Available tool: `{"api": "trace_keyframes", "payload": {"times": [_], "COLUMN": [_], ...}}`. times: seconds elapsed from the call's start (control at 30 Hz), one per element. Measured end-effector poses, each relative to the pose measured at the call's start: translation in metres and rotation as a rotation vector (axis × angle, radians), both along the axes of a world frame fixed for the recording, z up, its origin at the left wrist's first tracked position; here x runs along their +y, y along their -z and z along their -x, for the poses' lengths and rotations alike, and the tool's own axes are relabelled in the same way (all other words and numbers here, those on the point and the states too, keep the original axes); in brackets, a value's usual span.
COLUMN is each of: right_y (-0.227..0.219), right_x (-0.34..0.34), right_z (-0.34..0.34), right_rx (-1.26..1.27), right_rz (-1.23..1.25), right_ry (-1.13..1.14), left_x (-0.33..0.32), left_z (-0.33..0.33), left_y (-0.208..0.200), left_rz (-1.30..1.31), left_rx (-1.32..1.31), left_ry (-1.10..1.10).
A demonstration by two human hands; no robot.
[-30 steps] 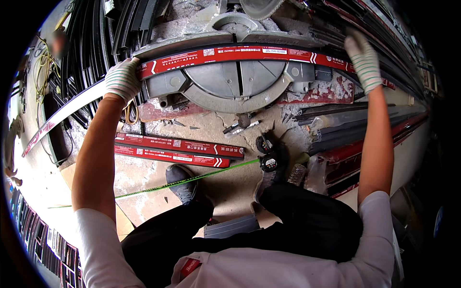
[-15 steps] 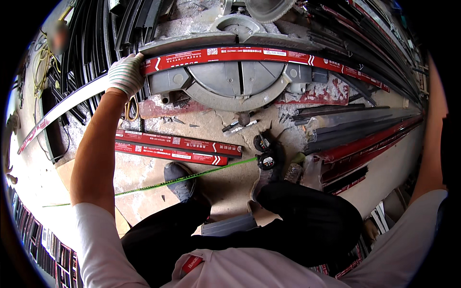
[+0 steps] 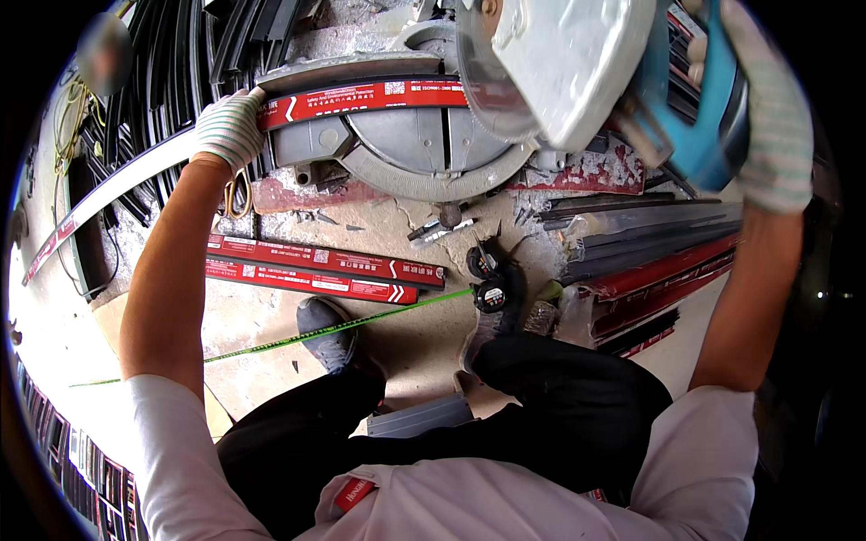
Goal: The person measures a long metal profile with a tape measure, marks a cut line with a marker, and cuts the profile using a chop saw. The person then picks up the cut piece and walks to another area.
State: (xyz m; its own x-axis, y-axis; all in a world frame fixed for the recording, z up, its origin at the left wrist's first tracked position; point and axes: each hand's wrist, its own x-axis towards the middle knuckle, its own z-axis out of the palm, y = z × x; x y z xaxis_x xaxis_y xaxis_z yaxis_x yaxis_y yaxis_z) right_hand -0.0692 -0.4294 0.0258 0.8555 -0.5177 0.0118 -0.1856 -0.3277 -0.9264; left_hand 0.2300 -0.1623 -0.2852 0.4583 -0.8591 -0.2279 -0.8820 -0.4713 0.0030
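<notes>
A long trim profile covered in red printed film [image 3: 368, 99] lies across the grey saw base [image 3: 408, 149], along its fence. My left hand [image 3: 229, 131], in a striped white glove, grips the profile left of the base, fingers closed over it. On the right, my gloved right hand [image 3: 778, 126] is wrapped round the blue handle [image 3: 699, 135] of a mitre saw; motion blurs it slightly. The saw's pale blade guard [image 3: 577, 68] and round blade [image 3: 483, 86] hang over the profile, hiding its right part. I cannot tell whether the blade touches it or turns.
Two short red-filmed profiles [image 3: 316, 266] lie on the floor before the base. A tape measure [image 3: 490, 296] has its green tape drawn out leftward past my shoe [image 3: 327, 332]. Dark profiles are stacked at the far left and right. Scissors [image 3: 238, 197] lie below my left hand.
My right hand has come up from the right edge and now holds the saw handle. The saw head has swung down over the base. My left hand stays on the profile.
</notes>
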Motion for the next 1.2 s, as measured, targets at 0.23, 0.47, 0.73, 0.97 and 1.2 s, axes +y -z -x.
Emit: {"api": "trace_keyframes", "payload": {"times": [0.23,0.47,0.73,0.97,1.2], "right_y": [0.093,0.105,0.12,0.129,0.121], "right_x": [0.016,0.027,0.028,0.02,0.021], "right_z": [0.072,0.083,0.087,0.09,0.092], "right_rx": [0.076,0.046,-0.195,-0.32,-0.246], "right_rz": [0.838,0.794,0.389,0.287,0.131], "right_ry": [0.355,0.375,0.284,0.161,0.266], "left_x": [0.001,-0.003,-0.003,-0.002,-0.001], "left_z": [-0.001,0.001,0.002,0.006,0.001], "left_y": [0.003,0.006,0.004,0.002,0.004], "left_rz": [0.01,-0.007,-0.027,0.034,-0.009], "left_rx": [-0.019,-0.013,-0.036,-0.027,-0.018], "left_ry": [0.01,-0.003,-0.003,-0.012,-0.002]}}
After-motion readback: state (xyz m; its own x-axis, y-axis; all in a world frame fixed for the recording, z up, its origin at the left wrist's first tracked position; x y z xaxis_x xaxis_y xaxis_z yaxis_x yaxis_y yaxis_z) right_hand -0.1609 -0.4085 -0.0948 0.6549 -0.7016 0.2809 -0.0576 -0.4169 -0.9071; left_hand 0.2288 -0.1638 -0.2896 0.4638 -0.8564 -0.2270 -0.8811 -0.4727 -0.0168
